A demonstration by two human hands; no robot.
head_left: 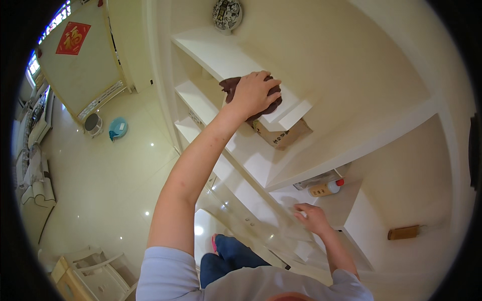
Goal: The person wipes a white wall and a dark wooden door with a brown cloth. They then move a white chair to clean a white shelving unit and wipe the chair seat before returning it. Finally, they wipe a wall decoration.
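My left hand presses a dark brown cloth onto the edge of a white wall shelf, its fingers spread over the bunched fabric. Just below that shelf end stands a tan paper bag bearing writing, partly hidden by the shelf. My right hand is lower down, near the front of a lower compartment, with its fingers bent. A small white spot shows between thumb and fingers, too blurred to name. Closest to this hand is a bottle with a red cap and an orange label.
A round black-and-white patterned vase stands on the upper shelf. A brown wooden object lies at the right. On the tiled floor are a blue basin and a stool. White chairs stand lower left.
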